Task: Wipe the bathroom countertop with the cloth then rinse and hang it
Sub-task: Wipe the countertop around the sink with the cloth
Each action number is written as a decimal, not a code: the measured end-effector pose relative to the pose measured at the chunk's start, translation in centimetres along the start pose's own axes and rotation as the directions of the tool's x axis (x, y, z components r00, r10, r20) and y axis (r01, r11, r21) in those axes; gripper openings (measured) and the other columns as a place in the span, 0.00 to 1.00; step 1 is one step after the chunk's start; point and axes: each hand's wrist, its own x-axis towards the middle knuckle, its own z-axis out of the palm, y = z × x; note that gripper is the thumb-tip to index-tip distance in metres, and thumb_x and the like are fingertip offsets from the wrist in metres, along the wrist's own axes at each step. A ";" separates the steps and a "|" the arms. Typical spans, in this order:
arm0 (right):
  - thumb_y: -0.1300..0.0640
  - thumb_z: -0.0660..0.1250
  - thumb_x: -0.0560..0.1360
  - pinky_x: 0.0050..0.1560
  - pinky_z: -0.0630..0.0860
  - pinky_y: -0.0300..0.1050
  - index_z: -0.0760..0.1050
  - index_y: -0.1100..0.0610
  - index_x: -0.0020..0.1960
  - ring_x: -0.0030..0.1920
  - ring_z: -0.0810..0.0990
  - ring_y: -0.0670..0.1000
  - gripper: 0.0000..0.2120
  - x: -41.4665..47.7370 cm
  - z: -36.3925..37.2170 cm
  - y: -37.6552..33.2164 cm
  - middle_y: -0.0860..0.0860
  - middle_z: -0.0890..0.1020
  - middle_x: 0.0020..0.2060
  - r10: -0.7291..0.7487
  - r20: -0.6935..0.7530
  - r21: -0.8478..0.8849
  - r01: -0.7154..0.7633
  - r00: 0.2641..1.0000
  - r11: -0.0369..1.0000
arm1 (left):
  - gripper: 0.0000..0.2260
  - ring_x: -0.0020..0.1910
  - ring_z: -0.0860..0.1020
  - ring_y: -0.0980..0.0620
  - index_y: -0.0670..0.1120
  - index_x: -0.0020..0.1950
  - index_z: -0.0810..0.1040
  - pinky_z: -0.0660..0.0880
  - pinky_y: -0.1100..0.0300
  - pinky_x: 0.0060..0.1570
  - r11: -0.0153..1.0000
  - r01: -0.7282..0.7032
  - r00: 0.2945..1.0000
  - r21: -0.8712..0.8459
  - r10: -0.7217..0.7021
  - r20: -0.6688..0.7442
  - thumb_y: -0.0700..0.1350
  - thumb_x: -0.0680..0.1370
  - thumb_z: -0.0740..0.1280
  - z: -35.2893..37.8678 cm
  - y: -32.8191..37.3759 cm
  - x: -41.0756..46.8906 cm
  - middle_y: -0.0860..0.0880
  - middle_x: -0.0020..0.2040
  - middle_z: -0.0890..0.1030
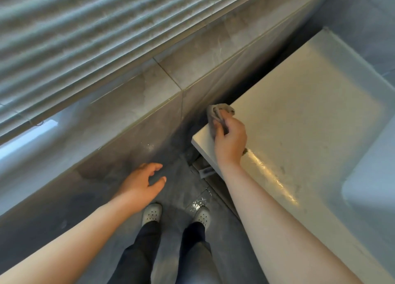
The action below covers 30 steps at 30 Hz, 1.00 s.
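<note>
While left hand (142, 182) hangs, right hand (229, 138) presses cloth (215, 113).

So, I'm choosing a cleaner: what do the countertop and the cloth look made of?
The countertop looks glossy white, probably glazed ceramic or acrylic; streaky bright reflections show on it. The cloth looks like soft grey fabric, maybe microfibre; it bunches in folds in the right hand.
</note>
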 end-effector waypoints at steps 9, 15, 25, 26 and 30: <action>0.57 0.68 0.75 0.55 0.74 0.34 0.80 0.55 0.58 0.53 0.79 0.43 0.12 -6.2 1.6 -2.1 0.48 0.83 0.50 0.024 0.305 0.166 -0.078 0.952 0.983 | 0.16 0.61 0.74 0.55 0.51 0.64 0.74 0.70 0.60 0.58 0.999 0.033 0.999 0.021 -0.033 0.024 0.49 0.77 0.66 -2.0 -1.1 -1.5 0.52 0.63 0.75; 0.56 0.68 0.76 0.47 0.80 0.37 0.82 0.56 0.54 0.48 0.83 0.43 0.09 -10.0 -3.8 -3.7 0.47 0.85 0.45 0.258 0.249 0.349 -0.335 0.933 0.875 | 0.12 0.57 0.76 0.56 0.52 0.60 0.76 0.71 0.60 0.58 0.999 -0.038 0.999 -0.031 0.039 0.030 0.46 0.77 0.67 -3.7 0.1 -3.1 0.53 0.55 0.78; 0.58 0.70 0.75 0.42 0.75 0.29 0.81 0.45 0.49 0.45 0.82 0.38 0.09 -14.1 -16.5 -5.2 0.40 0.84 0.41 0.337 0.072 0.269 -0.344 0.939 0.900 | 0.09 0.50 0.77 0.64 0.54 0.57 0.78 0.69 0.73 0.45 0.955 -0.297 0.938 -0.025 0.297 0.177 0.48 0.77 0.65 -4.9 6.5 -5.9 0.59 0.51 0.81; 0.58 0.69 0.75 0.43 0.75 0.30 0.81 0.45 0.49 0.45 0.82 0.38 0.08 -14.9 -17.7 -5.2 0.40 0.85 0.41 0.347 0.048 0.268 -0.347 0.936 0.899 | 0.09 0.51 0.78 0.63 0.55 0.57 0.78 0.69 0.72 0.46 0.945 -0.326 0.924 -0.022 0.324 0.203 0.48 0.77 0.65 -4.6 7.4 -6.2 0.58 0.51 0.81; 0.57 0.68 0.76 0.44 0.75 0.35 0.82 0.51 0.50 0.44 0.82 0.43 0.06 -17.6 -22.3 -4.7 0.44 0.85 0.40 0.384 -0.086 0.308 -0.342 0.919 0.888 | 0.08 0.48 0.78 0.63 0.55 0.56 0.78 0.71 0.70 0.43 0.901 -0.434 0.864 0.017 0.411 0.292 0.48 0.77 0.65 -2.8 12.1 -7.2 0.59 0.50 0.81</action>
